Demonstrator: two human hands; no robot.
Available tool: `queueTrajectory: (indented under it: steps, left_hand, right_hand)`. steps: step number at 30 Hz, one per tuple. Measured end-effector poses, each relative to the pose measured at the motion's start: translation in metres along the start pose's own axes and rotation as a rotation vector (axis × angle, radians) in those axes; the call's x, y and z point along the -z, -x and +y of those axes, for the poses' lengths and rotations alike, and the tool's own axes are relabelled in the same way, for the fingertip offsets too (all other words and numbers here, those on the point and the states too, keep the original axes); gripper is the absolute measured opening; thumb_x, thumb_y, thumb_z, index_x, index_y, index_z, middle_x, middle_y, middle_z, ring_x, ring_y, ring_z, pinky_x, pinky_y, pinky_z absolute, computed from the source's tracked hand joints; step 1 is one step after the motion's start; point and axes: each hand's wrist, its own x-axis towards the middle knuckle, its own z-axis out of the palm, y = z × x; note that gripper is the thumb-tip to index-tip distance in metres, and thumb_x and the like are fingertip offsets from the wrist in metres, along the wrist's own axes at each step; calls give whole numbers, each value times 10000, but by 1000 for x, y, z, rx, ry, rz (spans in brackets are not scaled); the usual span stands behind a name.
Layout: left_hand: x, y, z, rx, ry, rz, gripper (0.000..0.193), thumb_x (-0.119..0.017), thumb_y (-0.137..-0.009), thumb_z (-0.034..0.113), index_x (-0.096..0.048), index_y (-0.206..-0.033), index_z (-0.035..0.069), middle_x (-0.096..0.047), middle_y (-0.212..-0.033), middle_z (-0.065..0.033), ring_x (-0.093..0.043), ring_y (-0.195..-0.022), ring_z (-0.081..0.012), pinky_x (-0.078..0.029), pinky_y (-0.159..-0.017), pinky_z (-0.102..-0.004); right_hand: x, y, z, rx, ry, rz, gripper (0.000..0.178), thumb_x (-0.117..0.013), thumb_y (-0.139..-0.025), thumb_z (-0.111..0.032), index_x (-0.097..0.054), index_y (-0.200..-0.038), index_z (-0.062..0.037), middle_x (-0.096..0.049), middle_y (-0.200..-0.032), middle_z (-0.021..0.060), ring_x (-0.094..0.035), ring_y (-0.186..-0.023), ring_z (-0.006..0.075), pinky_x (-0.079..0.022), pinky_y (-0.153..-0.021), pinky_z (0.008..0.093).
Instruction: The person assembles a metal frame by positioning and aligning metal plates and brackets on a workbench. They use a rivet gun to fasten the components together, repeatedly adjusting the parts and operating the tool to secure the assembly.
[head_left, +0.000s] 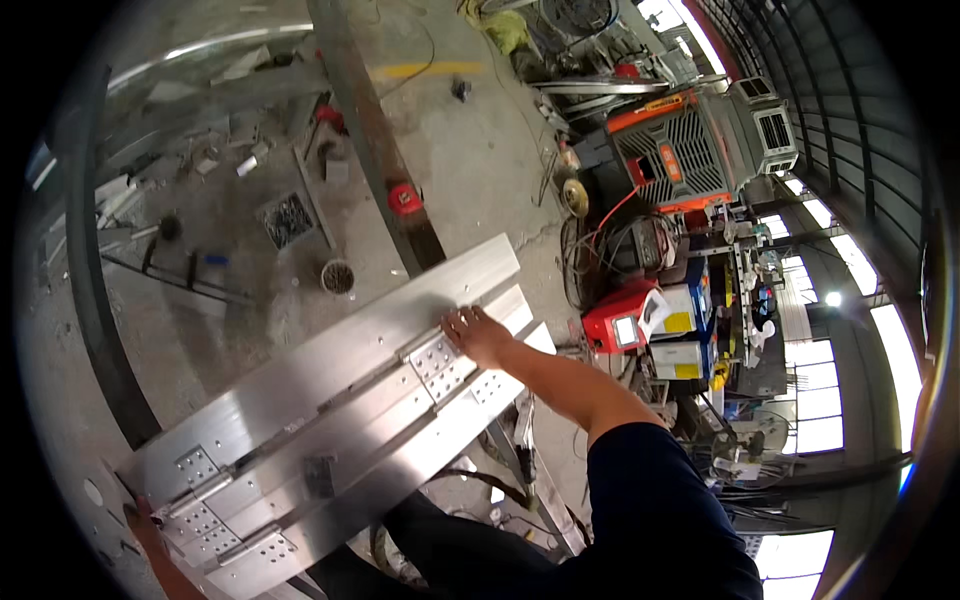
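Before me lies a long silver metal panel [330,355], made of several parallel strips joined by hinges. Near its right end, my right hand [478,338] rests on the metal beside a perforated hinge plate [437,366]. The fingers there are bent slightly and apart. At the lower left, my left hand [148,530] holds the panel's near-left end; its fingertips are partly hidden at the edge. Another hinge [205,530] with several holes sits close to that hand.
A dark steel beam [375,150] carries a red tape measure [404,199]. On the floor stand a can of small parts [337,277] and a tray of fasteners [286,220]. To the right are a red machine [625,318], cables and a large grey-orange unit [670,155].
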Motion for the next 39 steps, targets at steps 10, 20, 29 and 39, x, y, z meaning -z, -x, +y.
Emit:
queueTrajectory:
  steps: [10, 20, 29, 39]
  left_hand:
    - [8, 0, 38, 26, 39, -78, 758, -668, -968, 264, -271, -1532, -53, -575, -1242, -98, -568, -854, -131, -480, -634, -258]
    - [9, 10, 39, 93, 37, -106, 740, -682, -959, 264, -300, -1514, -43, -540, -1331, -125, -590, -913, -158, -502, -647, -293]
    - [20, 23, 71, -11, -144, -66, 431, -695, -959, 326, -558, -1200, -4, -595, -958, -29, -578, -805, -120, -497, -682, -279]
    - [27, 27, 70, -17, -69, -83, 432, -721, -947, 329, -575, -1202, 12, -613, -1004, -11, -581, -869, -108, -482, -762, -276]
  right_hand:
    - [16, -7, 43, -238, -676, 256, 405, -618, -847, -174, -641, -1238, -72, -629, -1232, 153, -561, -1194, 347, -441, -1047, 438]
    - [-37, -25, 31, -670, -883, 72, 527, -646, -913, -446, -625, -1297, -85, -615, -1287, 226, -588, -1186, 400, -480, -1007, 454]
    - [-79, -36, 30, -911, -1168, 309, 671, -699, -881, -351, -455, -1451, -95, -671, -1245, 178, -640, -1143, 367, -520, -935, 447]
    - [-59, -35, 9, -1030, -1538, 372, 522, -634, -929, -114, -520, -1433, -39, -721, -1125, 105, -648, -989, 163, -490, -851, 293]
